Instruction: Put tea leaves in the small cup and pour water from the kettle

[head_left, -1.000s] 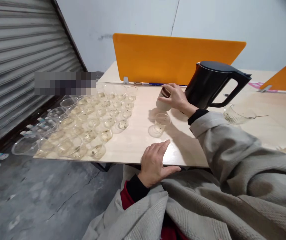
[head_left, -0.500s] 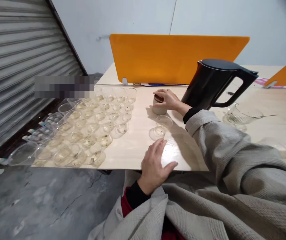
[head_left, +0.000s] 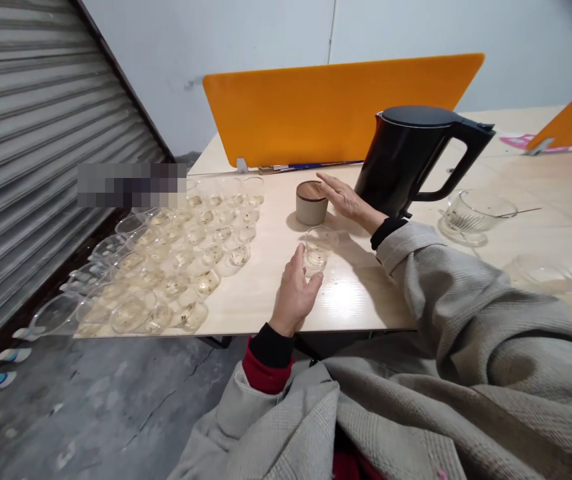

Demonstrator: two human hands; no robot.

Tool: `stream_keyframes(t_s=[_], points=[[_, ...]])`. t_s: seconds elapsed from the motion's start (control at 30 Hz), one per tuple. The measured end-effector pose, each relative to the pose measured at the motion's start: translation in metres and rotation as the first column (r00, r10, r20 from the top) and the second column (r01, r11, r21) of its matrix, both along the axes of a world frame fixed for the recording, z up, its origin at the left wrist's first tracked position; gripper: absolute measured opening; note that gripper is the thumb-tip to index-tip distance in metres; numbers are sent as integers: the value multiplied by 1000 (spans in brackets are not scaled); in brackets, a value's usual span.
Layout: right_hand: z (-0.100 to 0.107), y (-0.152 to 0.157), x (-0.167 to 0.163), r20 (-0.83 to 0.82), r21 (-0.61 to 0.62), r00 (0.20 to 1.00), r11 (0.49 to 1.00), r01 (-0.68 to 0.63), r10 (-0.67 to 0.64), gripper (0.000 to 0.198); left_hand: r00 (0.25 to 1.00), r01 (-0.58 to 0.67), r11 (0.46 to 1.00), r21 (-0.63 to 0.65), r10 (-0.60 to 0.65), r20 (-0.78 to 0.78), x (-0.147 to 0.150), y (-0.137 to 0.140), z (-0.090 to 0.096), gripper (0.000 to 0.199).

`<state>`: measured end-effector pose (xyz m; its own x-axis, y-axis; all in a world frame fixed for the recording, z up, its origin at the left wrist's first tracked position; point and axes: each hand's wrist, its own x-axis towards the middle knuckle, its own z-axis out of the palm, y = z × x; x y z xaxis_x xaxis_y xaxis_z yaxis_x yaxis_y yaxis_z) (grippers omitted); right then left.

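Note:
A clear plastic cup (head_left: 320, 243) stands upright on the table in front of me, with a little in its bottom. My left hand (head_left: 297, 290) is at its near left side, thumb and fingers apart; whether the fingertips touch it I cannot tell. Behind the cup is a small grey canister (head_left: 311, 211) with a brown wooden-looking lid (head_left: 312, 191). My right hand (head_left: 346, 200) lies stretched out at the canister's right side, fingers straight and not wrapped round it. A black electric kettle (head_left: 401, 160) stands just beyond that hand.
Rows of clear cups (head_left: 197, 237) with pale liquid and dark bits cover the table's left part. On the right are a ribbed glass bowl (head_left: 481, 212) with a thin stick in it and another clear vessel (head_left: 541, 273). An orange divider (head_left: 341, 113) runs along the back, brushes (head_left: 311, 165) at its foot.
My right hand has let go of the canister's lid and opened out to its right. My left hand has moved forward and up to the single cup. The view has shifted slightly.

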<state>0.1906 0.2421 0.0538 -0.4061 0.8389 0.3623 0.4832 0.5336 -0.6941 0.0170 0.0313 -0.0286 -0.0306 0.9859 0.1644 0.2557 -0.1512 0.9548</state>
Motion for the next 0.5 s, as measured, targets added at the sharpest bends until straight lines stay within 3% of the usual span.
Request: stream_keyframes(t_s=[0.2, 0.33, 0.43, 0.5], points=[[-12, -24, 17, -63, 48, 985, 986, 163, -160, 92, 995, -80, 996, 39, 82, -52, -2, -5, -2, 78], [-19, -64, 41, -284, -34, 904, 946, 323, -319, 79, 989, -147, 985, 85, 148, -13, -4, -15, 1, 74], [-15, -90, 76, -498, -13, 758, 878, 478, -421, 64, 976, -205, 975, 90, 197, 95, -4, -24, 6, 62], [-8, -92, 109, -563, 91, 682, 786, 612, -466, 51, 958, -250, 963, 96, 231, 172, -3, -29, 9, 54]])
